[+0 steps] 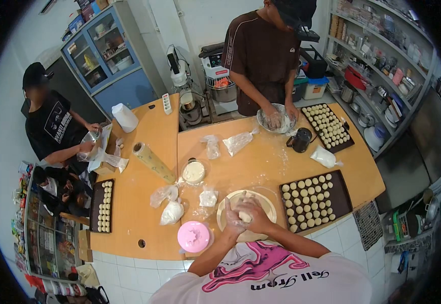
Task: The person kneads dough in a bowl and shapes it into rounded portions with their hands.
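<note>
My left hand (232, 219) and my right hand (258, 212) press together around a pale lump of dough (245, 217). They are over a round cream-coloured bowl (269, 201) at the table's front edge. White flour or dough coats my fingers. Much of the dough is hidden by my hands. To the right of the bowl, a dark baking tray (343, 195) carries rows of small round dough balls (309, 199). A pink lidded container (193, 236) stands to the left of the bowl, and a small bag of white powder (209, 198) lies just behind it.
Across the table, a person (261, 55) works dough in a metal bowl (265, 124). Another person (53, 121) stands at the left; someone sits below. Plastic bags (172, 213), a film roll (153, 162), a dark jug (299, 140) and more trays (338, 148) occupy the table.
</note>
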Tool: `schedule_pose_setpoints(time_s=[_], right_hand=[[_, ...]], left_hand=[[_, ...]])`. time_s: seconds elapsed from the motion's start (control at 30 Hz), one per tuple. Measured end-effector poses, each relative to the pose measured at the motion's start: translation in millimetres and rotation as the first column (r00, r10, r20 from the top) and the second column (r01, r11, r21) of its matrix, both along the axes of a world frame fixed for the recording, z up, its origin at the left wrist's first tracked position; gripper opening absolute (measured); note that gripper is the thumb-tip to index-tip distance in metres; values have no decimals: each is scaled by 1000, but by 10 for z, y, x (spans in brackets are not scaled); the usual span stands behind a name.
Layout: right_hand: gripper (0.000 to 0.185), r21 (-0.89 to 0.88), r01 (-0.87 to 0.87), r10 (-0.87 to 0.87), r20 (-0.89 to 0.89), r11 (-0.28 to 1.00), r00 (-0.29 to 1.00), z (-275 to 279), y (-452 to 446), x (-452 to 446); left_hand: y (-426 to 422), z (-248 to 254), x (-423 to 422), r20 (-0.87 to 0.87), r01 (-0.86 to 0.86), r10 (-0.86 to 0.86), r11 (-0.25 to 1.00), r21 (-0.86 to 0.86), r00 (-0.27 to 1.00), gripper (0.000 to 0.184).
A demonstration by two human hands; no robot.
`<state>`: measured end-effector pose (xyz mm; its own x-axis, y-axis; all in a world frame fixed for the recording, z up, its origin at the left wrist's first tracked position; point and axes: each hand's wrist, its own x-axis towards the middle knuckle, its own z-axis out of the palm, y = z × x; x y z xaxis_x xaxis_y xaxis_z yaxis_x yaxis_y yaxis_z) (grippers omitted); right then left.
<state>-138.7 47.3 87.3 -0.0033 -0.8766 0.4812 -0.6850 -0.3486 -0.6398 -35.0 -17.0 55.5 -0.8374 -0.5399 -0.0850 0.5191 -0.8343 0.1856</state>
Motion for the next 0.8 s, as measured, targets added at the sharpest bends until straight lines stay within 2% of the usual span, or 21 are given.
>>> schedule_pose_setpoints(time_s=[0.03,0.13,0.17,0.2,0.23,0.3,0.37,0.4,0.43,0.47,0.5,0.57,0.6,0.63,0.67,0.73,0.77,0.8], right_hand=[[43,-67,-56,57,14,996,998,-61,-14,13],[30,158,149,-196,343,976,919,-181,-48,70],[25,158,140,-198,461,977,865,-184,-97,22],[24,289,160,-301,551,944,778,28,-101,-5],[24,416,160,-407,616,895,675,266,-82,-21],[26,378,249,-440,593,892,674,-86,-133,-116],[29,376,191,-418,738,907,530,-387,-184,-104],[31,372,162,-404,797,914,448,-481,-193,-113],[38,482,6,-464,838,876,289,-567,-186,-167],[45,550,-166,-535,835,818,130,-647,-170,-247],[51,527,-296,-550,835,797,6,-599,-167,-275],[63,412,-474,-553,807,778,-207,-252,-115,-264],[68,323,-525,-528,792,788,-305,-100,-86,-246],[77,361,-558,-552,805,748,-219,-318,-109,-283],[80,339,-574,-527,827,745,-194,-340,-77,-316],[85,293,-608,-470,870,738,-151,-243,-14,-334],[88,70,-732,-316,927,678,-204,-523,-39,-431],[91,-146,-816,-165,945,559,-283,-969,-95,-571]], left_hand=[[34,69,13,44,3,-5,1000,28,999,74],[86,143,9,210,-28,8,996,90,978,72],[95,131,-6,293,-61,31,994,92,956,70],[96,121,-17,374,-93,53,992,89,926,68],[79,146,-11,402,-118,93,992,39,911,66],[26,265,21,401,-158,187,982,-106,897,63],[-46,356,55,350,-170,271,941,-293,897,60],[-62,317,50,371,-104,327,855,-508,869,58],[-91,260,35,376,-23,386,722,-691,842,56],[-107,206,20,364,69,448,551,-832,817,54],[-63,189,15,310,119,560,350,-929,768,50],[57,189,-5,118,258,729,-82,-963,674,42],[90,261,-18,52,329,766,-213,-920,641,41],[137,349,-26,-18,403,790,-332,-853,613,41],[152,396,-35,-92,476,803,-437,-763,589,41],[100,282,-25,-157,452,820,-451,-770,550,34],[70,215,-25,-181,412,828,-438,-799,531,31],[42,160,-32,-201,371,836,-425,-826,510,28]])
